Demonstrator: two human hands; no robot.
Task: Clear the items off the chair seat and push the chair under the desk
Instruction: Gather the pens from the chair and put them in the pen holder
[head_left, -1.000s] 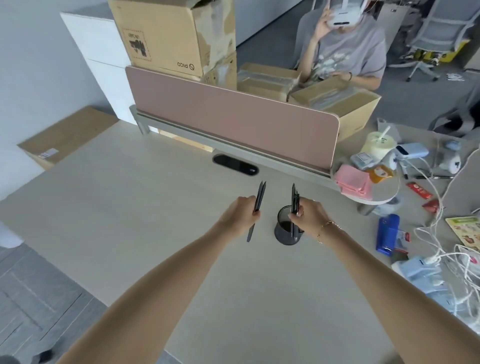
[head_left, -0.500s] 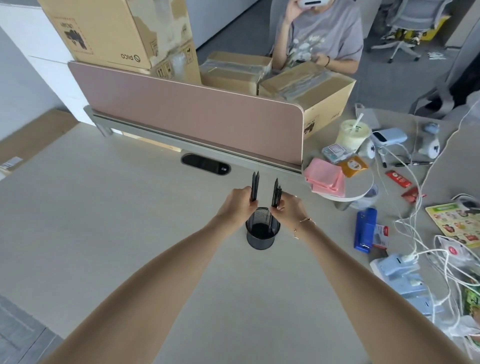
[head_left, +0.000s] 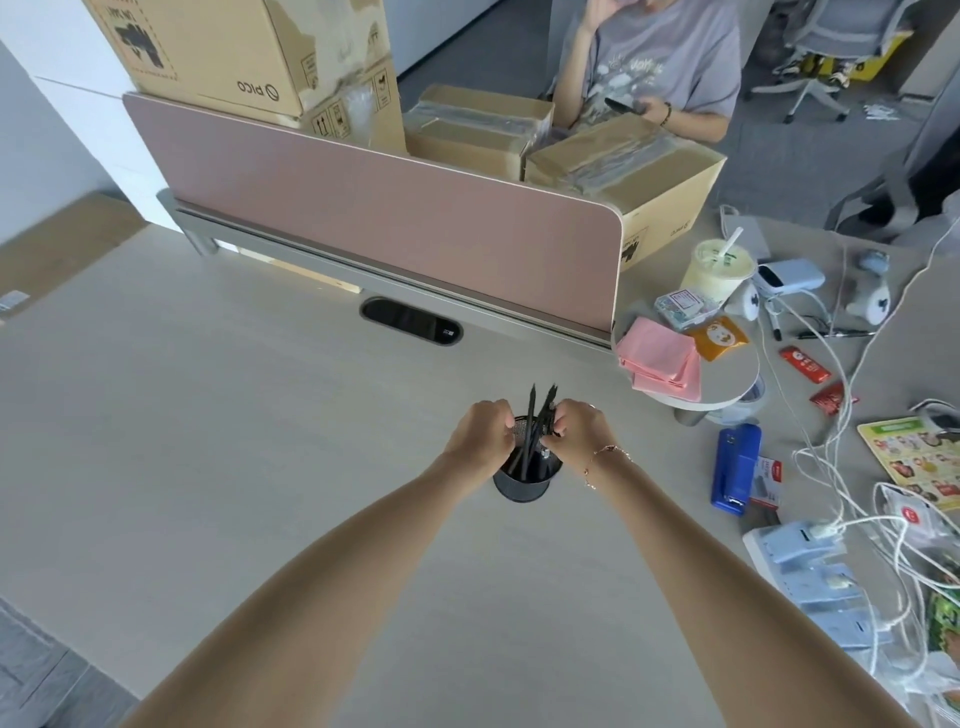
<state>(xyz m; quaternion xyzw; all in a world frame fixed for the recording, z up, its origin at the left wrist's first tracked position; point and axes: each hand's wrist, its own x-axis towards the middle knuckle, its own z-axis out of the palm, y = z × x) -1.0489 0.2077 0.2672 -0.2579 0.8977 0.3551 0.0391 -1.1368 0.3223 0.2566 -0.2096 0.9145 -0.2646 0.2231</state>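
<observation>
At frame centre, a left hand (head_left: 480, 436) and right hand (head_left: 579, 434), fingers curled, meet over a black mesh pen cup (head_left: 524, 480) on the pale worktop (head_left: 208, 426), holding dark pens (head_left: 535, 431) standing in it. A pink divider panel (head_left: 395, 208) runs behind.

Bare forearms, thin bracelet (head_left: 605, 457), right wrist
</observation>
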